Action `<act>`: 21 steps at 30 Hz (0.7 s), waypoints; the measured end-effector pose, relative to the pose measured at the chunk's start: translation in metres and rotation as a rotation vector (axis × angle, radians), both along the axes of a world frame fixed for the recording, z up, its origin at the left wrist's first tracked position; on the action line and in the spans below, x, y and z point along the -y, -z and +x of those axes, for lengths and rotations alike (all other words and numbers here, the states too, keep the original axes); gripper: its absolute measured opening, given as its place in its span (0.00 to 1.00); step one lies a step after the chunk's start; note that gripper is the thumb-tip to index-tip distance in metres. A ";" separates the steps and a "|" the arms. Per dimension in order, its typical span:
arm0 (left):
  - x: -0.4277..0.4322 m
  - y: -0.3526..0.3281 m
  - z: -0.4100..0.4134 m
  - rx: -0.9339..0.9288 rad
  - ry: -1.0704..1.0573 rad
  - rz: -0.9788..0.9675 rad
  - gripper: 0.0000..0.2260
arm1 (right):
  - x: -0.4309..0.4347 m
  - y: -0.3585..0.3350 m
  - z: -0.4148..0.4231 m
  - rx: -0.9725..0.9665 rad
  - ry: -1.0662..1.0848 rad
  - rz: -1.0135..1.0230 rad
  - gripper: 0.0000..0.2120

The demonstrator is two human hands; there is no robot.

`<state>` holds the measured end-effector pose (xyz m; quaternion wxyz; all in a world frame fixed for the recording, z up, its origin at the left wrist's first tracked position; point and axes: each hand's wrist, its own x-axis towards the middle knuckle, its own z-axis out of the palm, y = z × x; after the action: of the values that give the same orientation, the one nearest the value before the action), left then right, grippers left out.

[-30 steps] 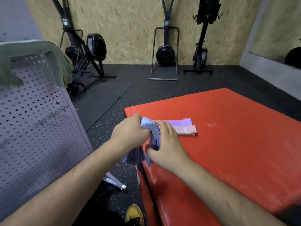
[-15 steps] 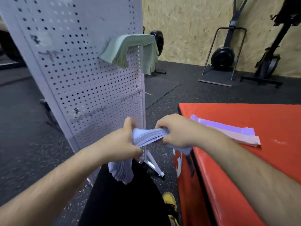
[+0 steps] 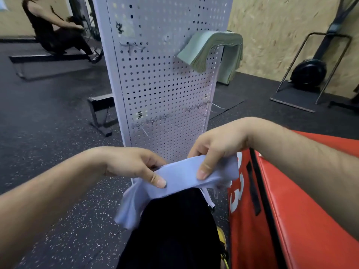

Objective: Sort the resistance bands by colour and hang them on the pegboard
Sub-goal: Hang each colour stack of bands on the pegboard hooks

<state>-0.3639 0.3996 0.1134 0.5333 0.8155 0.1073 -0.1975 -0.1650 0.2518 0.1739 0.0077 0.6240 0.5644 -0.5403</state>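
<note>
A bundle of pale blue resistance bands [image 3: 180, 177] is stretched flat between my hands, low in front of the white pegboard [image 3: 163, 78]. My left hand [image 3: 134, 166] pinches its left part, thumb on top, and the loose ends droop below it. My right hand [image 3: 215, 150] pinches the right part from above. A stack of green bands [image 3: 211, 49] hangs over a peg at the pegboard's upper right. Thin metal pegs [image 3: 202, 107] stick out lower on the board with nothing on them.
A red padded box [image 3: 303, 206] stands close at the right. The pegboard's foot [image 3: 101, 113] juts out on the black rubber floor. A person sits on a rowing machine [image 3: 56, 35] far left. Gym equipment [image 3: 308, 72] stands by the chipboard wall at right.
My view has turned left from the red box toward the pegboard. The blue bundle has been spread from a folded wad into a flat strip between my hands.
</note>
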 end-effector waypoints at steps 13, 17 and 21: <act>0.005 -0.010 -0.021 0.169 -0.261 0.260 0.25 | -0.017 0.032 0.010 -0.405 0.402 0.058 0.27; 0.005 -0.006 -0.026 0.182 -0.356 0.303 0.14 | -0.020 0.034 -0.014 0.242 0.095 0.286 0.33; -0.007 -0.012 -0.032 0.180 -0.401 0.305 0.14 | -0.026 0.033 -0.022 0.400 0.062 0.362 0.23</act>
<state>-0.3956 0.4061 0.1258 0.4403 0.8632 0.2471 0.0039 -0.1872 0.2776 0.1407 -0.0090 0.7266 0.6197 -0.2966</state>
